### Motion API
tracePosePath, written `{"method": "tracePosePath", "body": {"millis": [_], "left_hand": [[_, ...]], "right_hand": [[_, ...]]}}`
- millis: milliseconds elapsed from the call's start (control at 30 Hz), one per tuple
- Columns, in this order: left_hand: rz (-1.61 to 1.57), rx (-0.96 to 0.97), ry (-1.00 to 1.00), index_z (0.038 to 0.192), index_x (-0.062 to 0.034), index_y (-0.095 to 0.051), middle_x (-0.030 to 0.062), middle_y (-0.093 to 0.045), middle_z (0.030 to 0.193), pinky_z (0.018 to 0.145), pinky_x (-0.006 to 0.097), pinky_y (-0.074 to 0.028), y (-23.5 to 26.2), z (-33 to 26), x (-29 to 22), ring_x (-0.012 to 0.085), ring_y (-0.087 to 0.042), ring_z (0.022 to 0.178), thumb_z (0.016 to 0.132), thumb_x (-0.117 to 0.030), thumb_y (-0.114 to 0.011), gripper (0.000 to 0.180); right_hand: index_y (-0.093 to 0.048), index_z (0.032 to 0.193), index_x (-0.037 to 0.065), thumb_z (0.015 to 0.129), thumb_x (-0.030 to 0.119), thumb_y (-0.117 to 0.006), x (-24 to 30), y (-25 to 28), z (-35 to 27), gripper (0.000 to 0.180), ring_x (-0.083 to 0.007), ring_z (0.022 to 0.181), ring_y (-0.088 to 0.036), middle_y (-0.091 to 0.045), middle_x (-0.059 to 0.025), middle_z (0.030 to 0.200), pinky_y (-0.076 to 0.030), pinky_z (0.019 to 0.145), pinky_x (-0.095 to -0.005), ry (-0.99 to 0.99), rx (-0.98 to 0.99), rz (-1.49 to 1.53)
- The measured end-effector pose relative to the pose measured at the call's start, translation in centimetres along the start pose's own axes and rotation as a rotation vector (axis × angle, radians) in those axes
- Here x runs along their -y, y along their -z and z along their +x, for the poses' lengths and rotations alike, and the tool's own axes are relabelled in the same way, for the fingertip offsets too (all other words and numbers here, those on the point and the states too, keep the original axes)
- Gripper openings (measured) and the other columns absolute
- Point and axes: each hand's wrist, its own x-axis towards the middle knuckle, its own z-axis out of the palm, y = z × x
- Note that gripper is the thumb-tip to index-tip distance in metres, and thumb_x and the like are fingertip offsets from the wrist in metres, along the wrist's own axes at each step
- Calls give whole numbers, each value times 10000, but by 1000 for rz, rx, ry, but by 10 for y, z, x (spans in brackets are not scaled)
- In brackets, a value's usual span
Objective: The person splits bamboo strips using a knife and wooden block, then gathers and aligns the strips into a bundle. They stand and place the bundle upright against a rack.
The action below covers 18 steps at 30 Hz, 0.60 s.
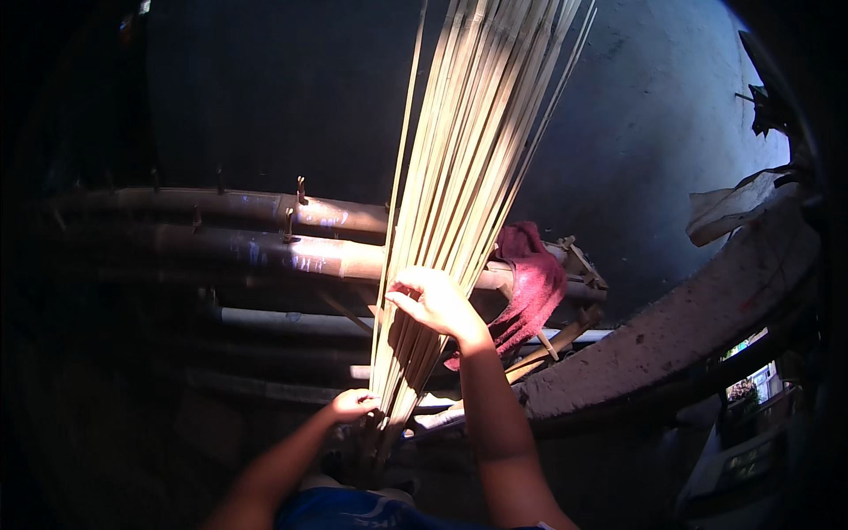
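Observation:
A long sheaf of thin, pale bamboo strips (468, 150) runs from the top of the view down toward my body, narrowing at the near end. My right hand (437, 302) is over the middle of the sheaf, its fingers bent and a gap showing between thumb and forefinger. Its fingertips are close to the sheaf's left edge. Lower down, my left hand (353, 405) pinches the left edge of the strips near their lower end. Exactly how many strips it grips is hidden. One strip at the far left stands slightly apart from the others.
Thick horizontal bamboo poles (344, 258) with upright pegs cross beneath the sheaf. A dark red cloth (533, 287) hangs over their right end. A rough ledge (658, 353) curves along the right, below a grey wall (654, 132). Deep shadow covers the left.

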Motion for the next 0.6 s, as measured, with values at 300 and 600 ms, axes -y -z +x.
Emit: {"method": "tracePosePath", "body": {"millis": [300,600], "left_hand": [[-60,-388,-401,1076,-19,-739,56,-755,906,775,286,-552,31,-4,-82,104,-685,832,1001,-207,-691,208],[-43,-822,-709,1109,-15,-705,40,-728,925,775,248,-541,61,-8,-260,77,-662,830,986,-103,-689,152]], "right_hand": [[-688,1038,71,956,272,-698,2,-7,23,217,-331,869,-715,-731,-114,1019,-575,779,-402,-98,-640,-275],[-673,997,32,973,311,-653,5,3,-27,281,-327,827,-704,-705,-164,869,-544,768,-420,-192,-16,-163]]}}
